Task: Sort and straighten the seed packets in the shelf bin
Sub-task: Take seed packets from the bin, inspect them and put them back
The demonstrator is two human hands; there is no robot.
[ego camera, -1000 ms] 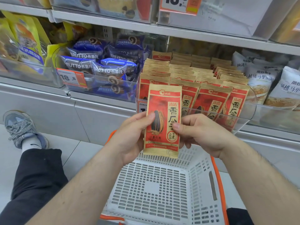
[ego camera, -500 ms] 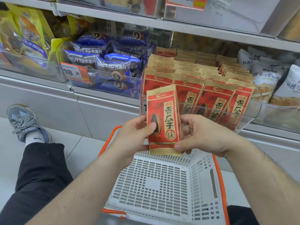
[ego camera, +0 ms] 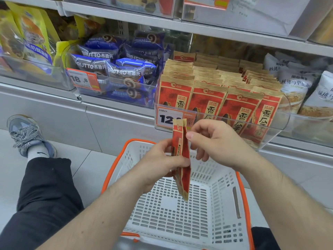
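Left hand (ego camera: pixel 158 165) pinches seed packet (ego camera: pixel 181 159), now turned edge-on | right hand (ego camera: pixel 214 141) has let go, fingers loose | packet over basket (ego camera: pixel 241 192) (below bin's front edge (ego camera: pixel 234 120)) | reshelving likely next

Shelving: grey-white metal store shelves (ego camera: pixel 180 26), two tiers in view.
Below the shelving: plain pale grey base panel (ego camera: pixel 54 112), seamed into sections.
Floor: glossy white square tiles (ego camera: pixel 86 159), running out from the base panel's foot.
Light: even, cool indoor lighting, soft reflections on the tiles.
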